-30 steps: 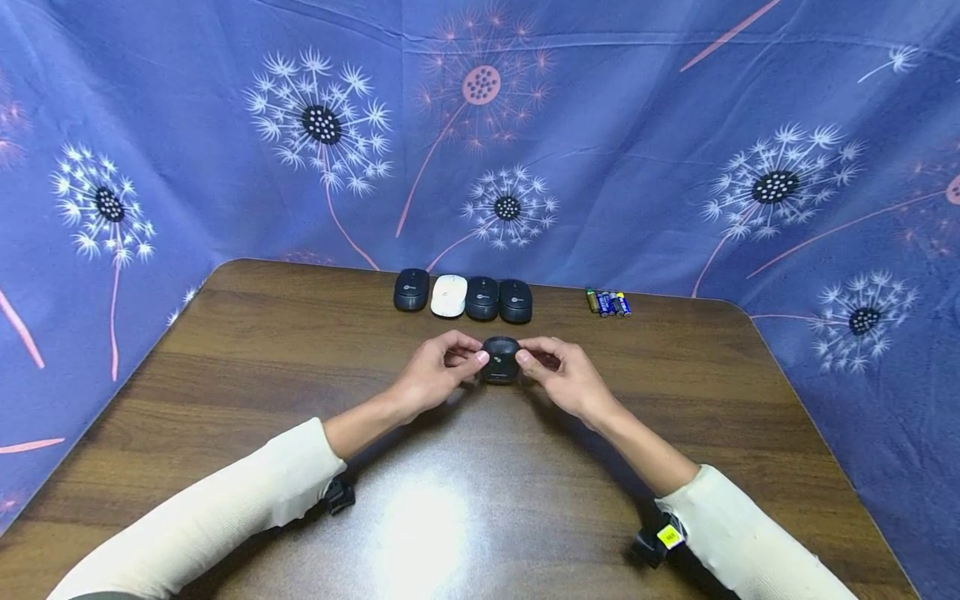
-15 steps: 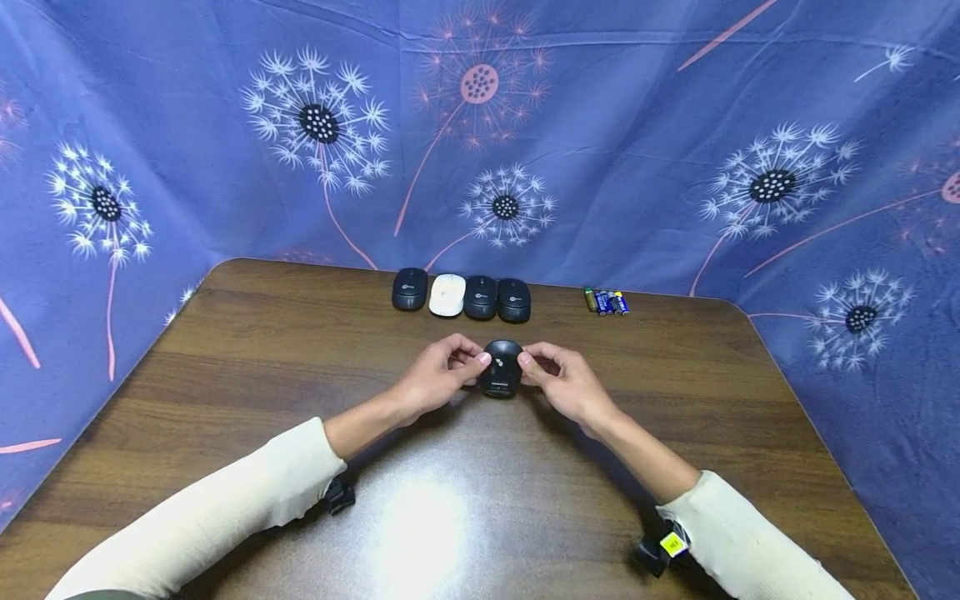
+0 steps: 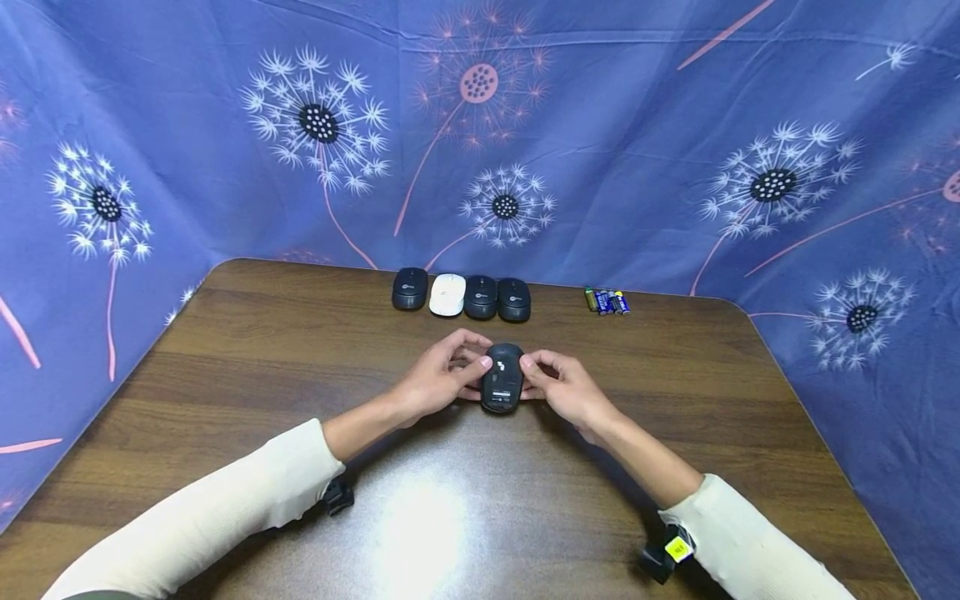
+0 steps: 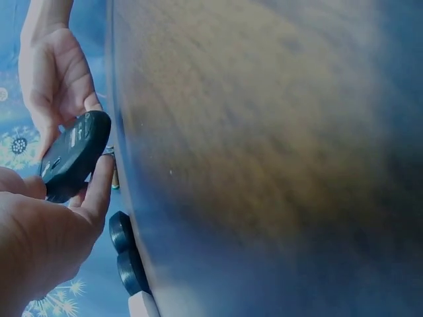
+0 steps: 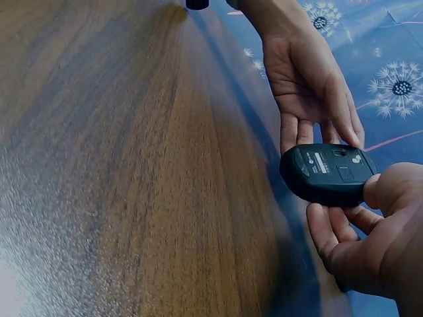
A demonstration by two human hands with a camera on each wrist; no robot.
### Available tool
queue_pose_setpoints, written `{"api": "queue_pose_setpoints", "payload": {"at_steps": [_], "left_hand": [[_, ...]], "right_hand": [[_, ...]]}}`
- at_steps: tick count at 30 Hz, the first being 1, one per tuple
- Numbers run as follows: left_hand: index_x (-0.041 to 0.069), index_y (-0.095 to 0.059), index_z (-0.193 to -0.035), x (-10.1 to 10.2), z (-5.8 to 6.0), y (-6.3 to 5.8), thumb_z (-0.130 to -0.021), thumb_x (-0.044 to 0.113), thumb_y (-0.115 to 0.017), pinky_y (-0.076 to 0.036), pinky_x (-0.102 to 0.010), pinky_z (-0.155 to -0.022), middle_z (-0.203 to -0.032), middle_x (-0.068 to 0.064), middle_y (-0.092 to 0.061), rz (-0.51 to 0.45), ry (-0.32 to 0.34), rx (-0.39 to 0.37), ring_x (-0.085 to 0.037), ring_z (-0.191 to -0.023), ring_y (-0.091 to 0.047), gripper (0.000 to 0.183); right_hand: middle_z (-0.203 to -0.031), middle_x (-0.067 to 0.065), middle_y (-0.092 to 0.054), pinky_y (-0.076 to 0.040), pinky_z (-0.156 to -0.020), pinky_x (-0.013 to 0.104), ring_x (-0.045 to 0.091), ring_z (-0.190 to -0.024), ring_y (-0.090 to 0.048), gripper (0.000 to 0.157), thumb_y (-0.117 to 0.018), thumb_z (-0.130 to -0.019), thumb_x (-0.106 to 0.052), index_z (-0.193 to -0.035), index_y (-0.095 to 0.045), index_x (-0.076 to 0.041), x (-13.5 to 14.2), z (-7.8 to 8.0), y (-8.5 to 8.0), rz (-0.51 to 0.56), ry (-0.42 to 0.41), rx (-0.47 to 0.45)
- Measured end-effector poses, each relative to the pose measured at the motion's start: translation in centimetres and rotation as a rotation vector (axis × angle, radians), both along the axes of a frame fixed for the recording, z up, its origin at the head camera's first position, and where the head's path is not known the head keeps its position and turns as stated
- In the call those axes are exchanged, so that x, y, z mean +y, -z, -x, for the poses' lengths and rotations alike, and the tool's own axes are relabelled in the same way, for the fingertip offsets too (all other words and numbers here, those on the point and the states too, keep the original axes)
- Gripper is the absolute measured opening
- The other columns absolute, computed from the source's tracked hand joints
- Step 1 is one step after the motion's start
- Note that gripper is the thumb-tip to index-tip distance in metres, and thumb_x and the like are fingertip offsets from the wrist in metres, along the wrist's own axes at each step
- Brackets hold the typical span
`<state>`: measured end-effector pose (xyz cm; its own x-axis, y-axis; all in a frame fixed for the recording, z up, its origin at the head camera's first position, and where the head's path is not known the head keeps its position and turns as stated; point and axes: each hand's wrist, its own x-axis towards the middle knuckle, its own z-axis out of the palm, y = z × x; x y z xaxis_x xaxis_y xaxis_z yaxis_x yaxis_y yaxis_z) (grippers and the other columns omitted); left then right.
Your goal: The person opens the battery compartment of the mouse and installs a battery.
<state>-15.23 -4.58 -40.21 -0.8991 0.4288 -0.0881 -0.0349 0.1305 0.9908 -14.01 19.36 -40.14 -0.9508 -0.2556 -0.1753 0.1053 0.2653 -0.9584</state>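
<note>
A black computer mouse (image 3: 502, 379) is held between both hands over the middle of the table, its underside turned up toward the head camera. My left hand (image 3: 438, 375) grips its left side, thumb on the edge and fingers behind. On the opposite side my right hand (image 3: 570, 385) pinches it in the same way. The right wrist view shows the underside of the mouse (image 5: 327, 173) with a pale label, a sensor opening and a small cover outline. In the left wrist view the mouse (image 4: 78, 153) appears tilted between the two hands.
Along the back edge of the wooden table (image 3: 300, 358) stand a black mouse (image 3: 410, 288), a white mouse (image 3: 447, 295) and two more black mice, the rightmost mouse (image 3: 514, 300) among them. Several small batteries (image 3: 607, 301) lie to their right. A blue patterned cloth (image 3: 600, 125) hangs behind.
The mouse has tipped so that its underside faces up more fully, and it has come slightly nearer the person. Both hands have kept hold of it.
</note>
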Motion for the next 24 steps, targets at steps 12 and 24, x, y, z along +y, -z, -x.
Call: {"api": "queue_pose_setpoints", "payload": {"at_steps": [12, 24], "left_hand": [[0.008, -0.057, -0.161, -0.20, 0.05, -0.42, -0.105, 0.001, -0.076, -0.074, -0.043, -0.085, -0.135, -0.028, -0.068, -0.055, 0.062, 0.024, -0.020, -0.103, -0.077, 0.060], [0.012, -0.063, -0.156, -0.36, -0.04, -0.76, -0.104, -0.001, -0.076, -0.075, -0.042, -0.082, -0.132, -0.026, -0.069, -0.090, -0.003, -0.031, -0.022, -0.099, -0.077, 0.055]], "right_hand": [[-0.117, 0.015, -0.074, -0.070, -0.092, 0.027, 0.014, -0.099, -0.075, 0.039, -0.053, -0.121, -0.019, -0.142, -0.062, 0.013, 0.33, 0.10, 0.01, 0.059, -0.029, -0.055], [-0.139, 0.031, -0.071, -0.074, -0.087, 0.037, 0.035, -0.114, -0.080, 0.056, -0.075, -0.107, -0.004, -0.160, -0.058, -0.004, 0.64, 0.05, -0.29, -0.017, -0.134, 0.265]]}}
